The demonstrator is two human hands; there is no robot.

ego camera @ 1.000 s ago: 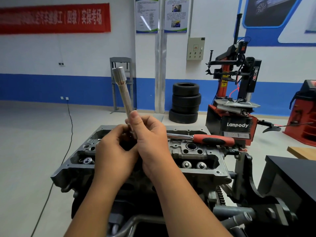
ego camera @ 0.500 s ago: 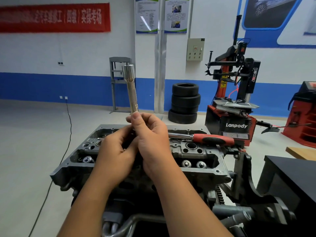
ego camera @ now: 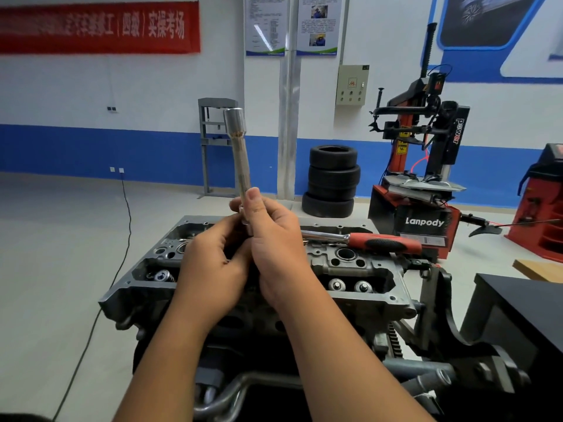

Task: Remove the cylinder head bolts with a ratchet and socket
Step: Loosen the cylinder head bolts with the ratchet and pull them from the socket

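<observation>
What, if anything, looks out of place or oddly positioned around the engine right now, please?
The red-handled ratchet lies loose on top of the grey metal cylinder head, handle towards the right edge, where it could slide off. Both hands, left hand and right hand, hold the long silver socket extension upright. Nothing looks spilled or damaged.

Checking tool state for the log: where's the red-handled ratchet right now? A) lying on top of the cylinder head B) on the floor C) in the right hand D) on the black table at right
A: the red-handled ratchet lies across the top of the cylinder head, behind the hands, which hold only the long socket extension upright.
</observation>
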